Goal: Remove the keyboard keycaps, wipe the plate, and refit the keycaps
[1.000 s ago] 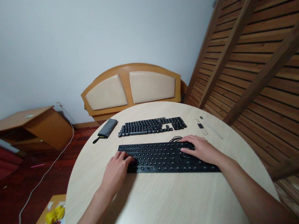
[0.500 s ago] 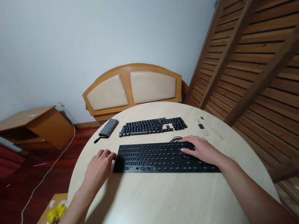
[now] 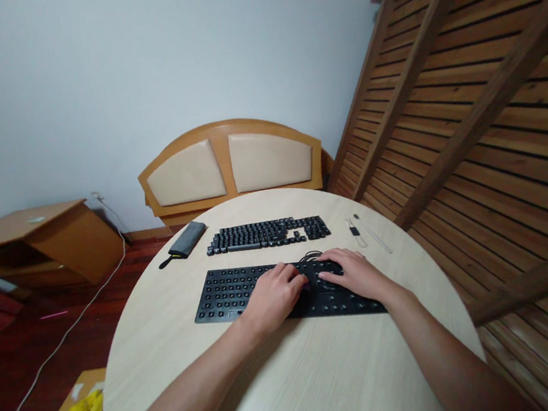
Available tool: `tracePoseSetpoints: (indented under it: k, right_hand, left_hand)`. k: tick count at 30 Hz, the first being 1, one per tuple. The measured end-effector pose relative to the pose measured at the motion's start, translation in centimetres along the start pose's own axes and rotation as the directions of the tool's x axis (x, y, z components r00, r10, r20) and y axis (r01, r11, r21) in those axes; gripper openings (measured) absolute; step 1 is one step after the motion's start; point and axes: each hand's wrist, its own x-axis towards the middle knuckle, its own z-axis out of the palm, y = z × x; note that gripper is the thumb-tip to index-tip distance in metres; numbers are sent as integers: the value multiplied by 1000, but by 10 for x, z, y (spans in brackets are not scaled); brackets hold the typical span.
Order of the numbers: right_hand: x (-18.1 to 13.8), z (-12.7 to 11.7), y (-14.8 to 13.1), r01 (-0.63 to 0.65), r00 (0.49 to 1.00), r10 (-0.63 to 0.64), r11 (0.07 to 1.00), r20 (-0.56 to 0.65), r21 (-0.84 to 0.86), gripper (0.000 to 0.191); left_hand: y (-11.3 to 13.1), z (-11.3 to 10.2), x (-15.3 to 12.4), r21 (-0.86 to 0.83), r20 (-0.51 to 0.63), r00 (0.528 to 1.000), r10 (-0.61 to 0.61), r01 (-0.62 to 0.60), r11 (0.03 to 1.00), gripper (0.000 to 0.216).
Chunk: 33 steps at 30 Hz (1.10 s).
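Observation:
A black keyboard base [image 3: 225, 295] with its keycaps off lies across the round table [image 3: 293, 375]. My left hand [image 3: 273, 296] rests on its middle, fingers curled over a small dark thing that I cannot make out. My right hand [image 3: 354, 274] lies flat on the right part of the base, fingers stretched out, beside the left hand. Behind the base, the removed black keycaps [image 3: 267, 234] are laid out in rows. The keyboard's cable [image 3: 309, 255] loops at its far edge.
A grey pouch [image 3: 185, 240] lies at the table's back left, and a small tool with a thin clear stick [image 3: 363, 233] at the back right. A padded wooden headboard [image 3: 230, 165] stands behind the table. Slatted wood leans on the right. A low wooden cabinet [image 3: 45, 241] is at the left.
My left hand went from the left part of the keyboard base to its left end, then swept right to the middle. The right hand stayed on the right part. The view shifted slightly.

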Motion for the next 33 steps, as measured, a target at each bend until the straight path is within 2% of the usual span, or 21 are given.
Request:
tracePoseSetpoints:
  k: [5,9,13,17,23,33]
  right_hand:
    - [0,1,-1,0,1000,0,1000,-2,3,30]
    - [0,2,1,8,1000,-8,1000,0,5,32]
    - [0,2,2,6,1000,-6,1000,0,6,33]
    - [0,3,3,4,1000,-4,1000,0,11,35]
    - [-1,3,5,6,1000,-6,1000,-2,3,36]
    - [0,3,-3,4,1000,-4,1000,9,16,35]
  left_hand:
    - [8,15,9,13,76,995,66,-67,998,14]
    - [8,13,6,18,127,985,115,-118,993,15]
    - [8,9,2,35,147,983,106,-112,993,16]
    - [12,5,0,58,181,982,48,-59,997,15]
    - [10,-5,-8,85,252,962,-107,88,993,19]
    - [-2,-12,-26,130,292,927,-236,206,970,26]
